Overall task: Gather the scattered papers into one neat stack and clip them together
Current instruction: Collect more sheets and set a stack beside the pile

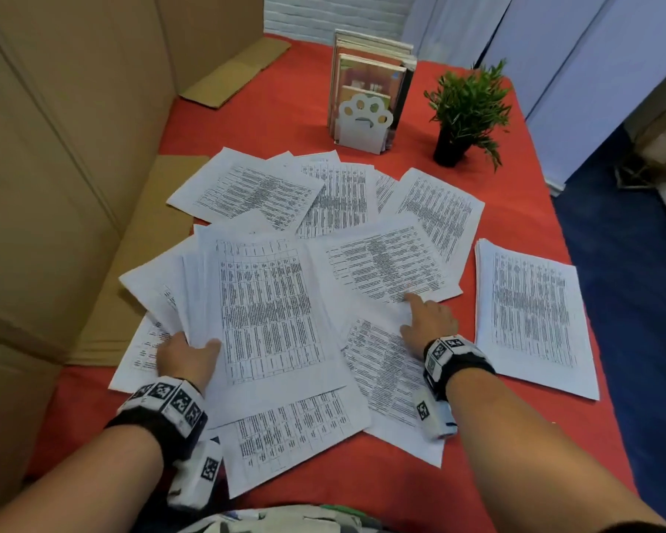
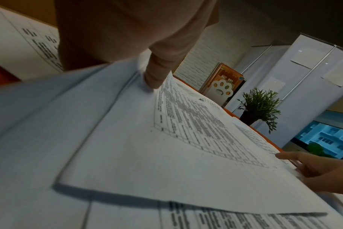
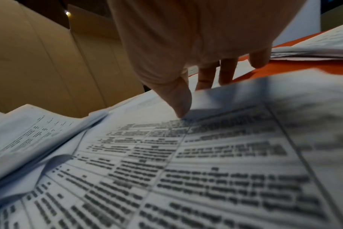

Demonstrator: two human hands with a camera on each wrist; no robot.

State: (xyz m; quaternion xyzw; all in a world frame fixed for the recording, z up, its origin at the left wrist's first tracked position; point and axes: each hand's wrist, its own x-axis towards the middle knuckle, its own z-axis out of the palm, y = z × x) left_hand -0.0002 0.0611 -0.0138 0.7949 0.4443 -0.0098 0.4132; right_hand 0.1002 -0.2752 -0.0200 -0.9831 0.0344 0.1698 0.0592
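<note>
1. A red worktop carries many printed papers scattered in overlapping layers across its middle.
2. The left hand grasps a fanned bundle of sheets at the near-left edge, thumb on top and fingers beneath.
3. The right hand lies on the papers with fingers extended, the index finger pressing a sheet flat; it grips nothing.
4. A separate neat stack lies at the right, apart from the scatter.
5. Behind the papers stand books in a white paw-shaped bookend and a small potted plant.
6. Cardboard panels stand along the left.
</note>
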